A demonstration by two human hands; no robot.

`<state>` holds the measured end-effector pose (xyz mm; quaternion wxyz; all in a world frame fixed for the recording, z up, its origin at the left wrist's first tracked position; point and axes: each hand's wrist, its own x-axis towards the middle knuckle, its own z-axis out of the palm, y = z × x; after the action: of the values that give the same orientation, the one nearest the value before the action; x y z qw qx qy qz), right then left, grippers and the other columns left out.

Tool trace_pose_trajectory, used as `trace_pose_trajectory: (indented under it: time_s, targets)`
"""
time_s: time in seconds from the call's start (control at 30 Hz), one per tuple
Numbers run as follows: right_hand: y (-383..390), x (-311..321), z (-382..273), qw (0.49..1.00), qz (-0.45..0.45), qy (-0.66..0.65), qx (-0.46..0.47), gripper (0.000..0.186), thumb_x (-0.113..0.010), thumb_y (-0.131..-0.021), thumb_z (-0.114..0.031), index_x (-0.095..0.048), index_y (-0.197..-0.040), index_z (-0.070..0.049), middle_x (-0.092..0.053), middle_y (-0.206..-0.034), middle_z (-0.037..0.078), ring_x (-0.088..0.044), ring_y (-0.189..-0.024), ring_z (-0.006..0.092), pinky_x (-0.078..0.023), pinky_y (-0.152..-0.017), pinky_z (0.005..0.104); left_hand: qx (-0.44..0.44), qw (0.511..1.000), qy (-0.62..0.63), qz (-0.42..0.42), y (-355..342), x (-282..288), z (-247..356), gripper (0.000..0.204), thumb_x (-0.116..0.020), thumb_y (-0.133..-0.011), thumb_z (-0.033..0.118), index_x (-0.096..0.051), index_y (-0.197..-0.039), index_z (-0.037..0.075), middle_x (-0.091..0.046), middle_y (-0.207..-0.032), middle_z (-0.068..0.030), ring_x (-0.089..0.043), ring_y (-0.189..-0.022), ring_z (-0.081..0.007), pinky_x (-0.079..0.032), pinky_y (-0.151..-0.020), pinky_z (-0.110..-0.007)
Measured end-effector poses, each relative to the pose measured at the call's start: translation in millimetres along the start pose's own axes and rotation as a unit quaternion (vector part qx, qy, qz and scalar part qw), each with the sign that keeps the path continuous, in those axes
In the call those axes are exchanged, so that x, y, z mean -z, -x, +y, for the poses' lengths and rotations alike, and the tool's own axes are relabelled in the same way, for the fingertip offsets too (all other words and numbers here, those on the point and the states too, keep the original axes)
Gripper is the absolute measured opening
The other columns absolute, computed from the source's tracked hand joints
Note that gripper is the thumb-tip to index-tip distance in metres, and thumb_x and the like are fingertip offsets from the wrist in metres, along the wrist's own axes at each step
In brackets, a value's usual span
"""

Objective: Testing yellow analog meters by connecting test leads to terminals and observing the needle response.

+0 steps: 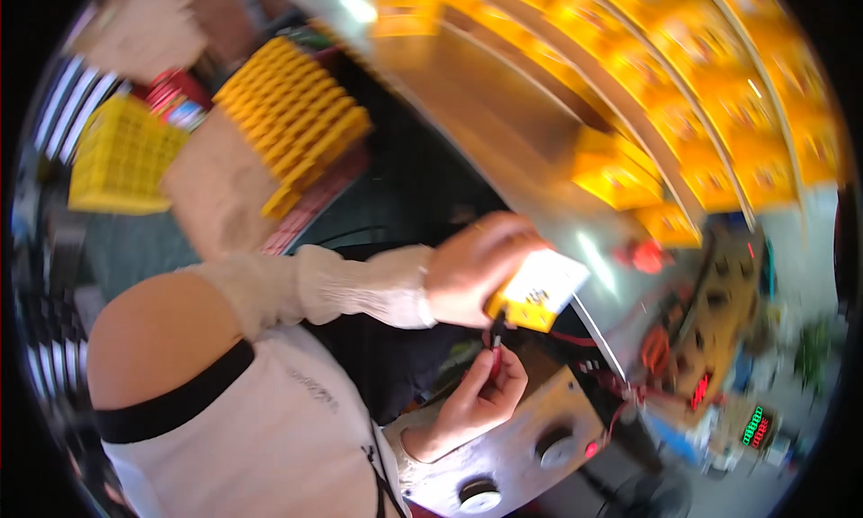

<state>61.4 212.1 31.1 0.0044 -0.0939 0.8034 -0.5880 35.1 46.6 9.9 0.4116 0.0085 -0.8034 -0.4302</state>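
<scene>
My left hand [458,266], at the end of a white sleeve, grips a small yellow block with a white top [539,289], tilted over the metal edge of the bench. Just below it, my right hand [476,392] has its fingers closed on a slim red-and-black lead end [493,359], whose dark tip meets the lower edge of the block; whether it is plugged in is too blurred to tell. Under my right hand is a metal-faced box [548,401] with two round knobs and a red light.
Rows of yellow units [737,95] fill tiered shelves at upper right, above the bench [467,131]. At upper left are stacked yellow trays [283,104] on cardboard and a yellow crate [121,158]. Devices with lit displays [755,424] and red cables [656,352] stand at right.
</scene>
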Motion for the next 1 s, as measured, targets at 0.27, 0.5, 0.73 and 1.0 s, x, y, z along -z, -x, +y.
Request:
trace_pose_trajectory:
  time_s: [0.27,0.5,0.73,1.0]
  targets:
    - [-10.2,-66.2,2.1,0.949,-0.208,0.04,0.233,0.013,-0.077,-0.08,-0.003,-0.069,-0.089,0.002,-0.061,-0.075,0.005,-0.05,-0.06,0.0097,-0.035,-0.05,0.0238,0.085,0.933,-0.327,0.127,71.9,130.7,-21.2,0.082,-0.087,-0.062,0.027,-0.05,-0.131,0.002,-0.05,-0.125,-0.0169,-0.052,-0.117,-0.0363,-0.042,-0.104,-0.045]
    - [-36.7,-52.3,23.7,0.98,-0.15,0.077,0.106,0.017,-0.069,-0.091,-0.009,-0.067,-0.104,0.002,-0.066,-0.089,0.008,-0.056,-0.077,0.0123,-0.045,-0.068,0.0243,0.685,0.641,-0.218,0.268,274.7,298.3,-111.6,0.057,-0.062,-0.094,0.024,-0.039,-0.144,0.009,-0.049,-0.134,-0.0184,-0.057,-0.113,-0.0302,-0.049,-0.096,-0.031]
    - [-55.5,-41.2,22.2,0.983,-0.052,0.136,0.114,0.029,-0.073,-0.09,-0.022,-0.068,-0.102,0.004,-0.068,-0.086,0.01,-0.058,-0.076,0.0142,-0.048,-0.069,0.0266,0.74,0.609,-0.046,0.282,275.9,257.8,-102.9,0.045,-0.042,-0.105,0.031,-0.043,-0.143,0.008,-0.057,-0.128,-0.0145,-0.061,-0.104,-0.0229,-0.054,-0.086,-0.034]
    - [-34.6,-17.1,32.5,0.972,0.041,0.221,0.067,0.03,-0.072,-0.09,-0.019,-0.065,-0.107,0.005,-0.062,-0.084,0.007,-0.048,-0.071,0.0126,-0.042,-0.062,0.0268,0.45,0.535,-0.702,-0.132,333.3,229.1,-219.2,0.042,-0.048,-0.101,0.036,-0.061,-0.117,-0.001,-0.065,-0.113,-0.0133,-0.061,-0.101,-0.025,-0.051,-0.085,-0.035]
